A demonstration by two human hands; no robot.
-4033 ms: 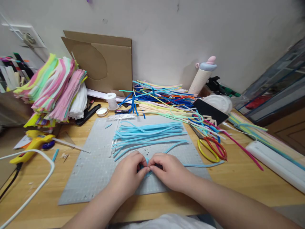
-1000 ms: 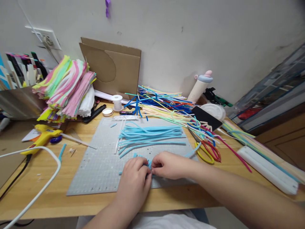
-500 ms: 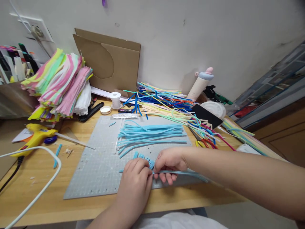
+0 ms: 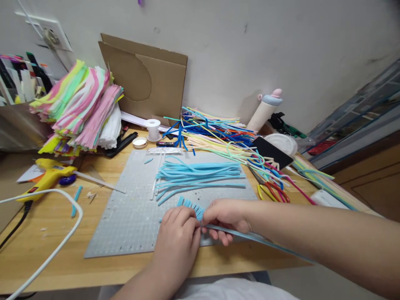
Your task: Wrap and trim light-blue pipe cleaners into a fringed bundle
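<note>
Near the front of the grey cutting mat [image 4: 125,233], my left hand [image 4: 178,235] is closed, its fingertips together around a light blue pipe cleaner [image 4: 265,239]. Touching those fingertips from the right, my right hand [image 4: 226,218] pinches the same pipe cleaner. Its long end runs right under my forearm, past the table's front edge. A zigzag-bent blue pipe cleaner piece [image 4: 190,205] shows just behind my fingers; whether it joins the long one is hidden. Farther back on the mat lies a bundle of straight blue pipe cleaners [image 4: 200,171].
At left are a yellow glue gun [image 4: 46,177] and its white cable [image 4: 79,214]. Pipe cleaner bundles [image 4: 81,108] and a cardboard piece [image 4: 162,79] stand behind. To the right lie scissors [image 4: 270,191], mixed pipe cleaners [image 4: 218,129] and a bottle [image 4: 262,112].
The long pipe cleaner has shifted right, its far end now reaching lower and past the table edge. Less of its left end sticks out beside my left hand. Both hands stay nearly in place.
</note>
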